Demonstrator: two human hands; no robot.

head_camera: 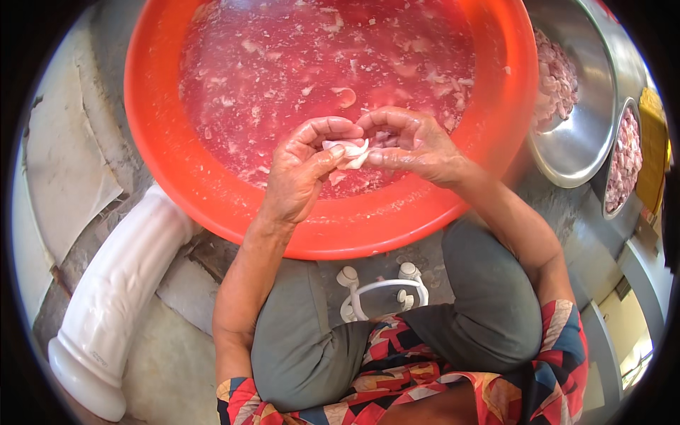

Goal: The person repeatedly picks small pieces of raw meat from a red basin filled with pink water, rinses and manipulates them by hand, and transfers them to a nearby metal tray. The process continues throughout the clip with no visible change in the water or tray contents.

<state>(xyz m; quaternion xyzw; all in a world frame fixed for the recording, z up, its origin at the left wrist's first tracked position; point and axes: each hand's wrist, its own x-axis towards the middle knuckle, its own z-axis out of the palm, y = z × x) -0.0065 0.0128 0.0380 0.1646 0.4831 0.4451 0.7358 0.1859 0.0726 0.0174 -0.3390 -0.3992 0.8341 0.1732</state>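
Above the near side of a large orange-red plastic basin point(356, 231), both hands meet around a small whitish piece of wet flesh point(351, 154). My left hand point(305, 164) pinches its left part between thumb and fingers. My right hand point(414, 146) has its thumb against the right end of the piece, with the fingers curled over; pinkish matter shows inside its curl, though whether it is held or lies in the water behind cannot be told. Reddish water point(297, 69) with many floating pale scraps fills the basin.
On the right stand a wide steel bowl point(589, 106) with pinkish meat pieces point(555, 79) and a smaller metal container of similar pieces point(622, 164), beside a yellow object point(652, 149). A glossy white ceramic pedestal point(119, 297) lies at left. White-framed casters point(388, 287) show between the knees.
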